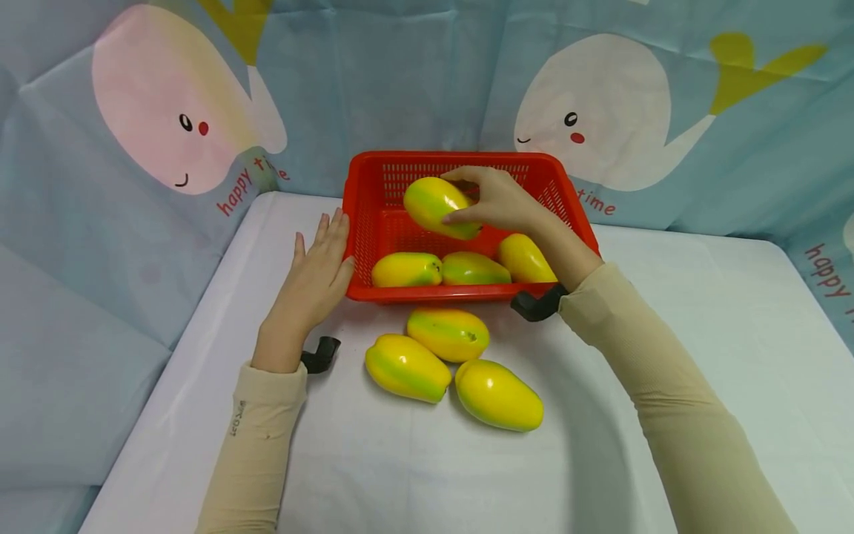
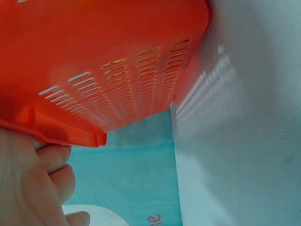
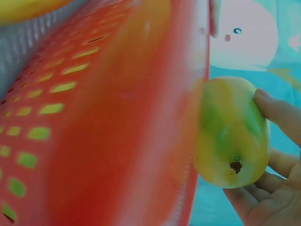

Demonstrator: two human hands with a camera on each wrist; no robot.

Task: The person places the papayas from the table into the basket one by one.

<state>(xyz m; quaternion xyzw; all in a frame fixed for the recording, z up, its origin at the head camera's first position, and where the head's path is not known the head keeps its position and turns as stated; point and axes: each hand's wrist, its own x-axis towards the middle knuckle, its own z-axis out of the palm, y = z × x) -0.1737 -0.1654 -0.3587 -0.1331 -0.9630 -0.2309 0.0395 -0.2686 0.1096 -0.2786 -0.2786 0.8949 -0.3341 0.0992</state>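
My right hand [image 1: 497, 199] grips a yellow-green papaya [image 1: 437, 206] over the red plastic basket [image 1: 414, 293]. In the right wrist view, thumb and fingers close round the papaya [image 3: 235, 136], its dark stem end facing the camera. My left hand [image 1: 319, 271] lies against the basket's left side, fingers fairly straight and pointing away. From the left wrist, that hand [image 2: 35, 183] shows right at the basket rim [image 2: 70, 139]. Inside the basket along its near wall are three papayas, a left one [image 1: 407, 269], a middle one [image 1: 475, 268] and a right one [image 1: 527, 258] partly behind my forearm.
In front of the basket, three more papayas lie close together on the white-covered table [image 1: 427, 475]: a back one [image 1: 447, 334], a left one [image 1: 408, 368] and a right one [image 1: 499, 394]. A blue curtain [image 1: 414, 74] with whale prints hangs behind the basket.
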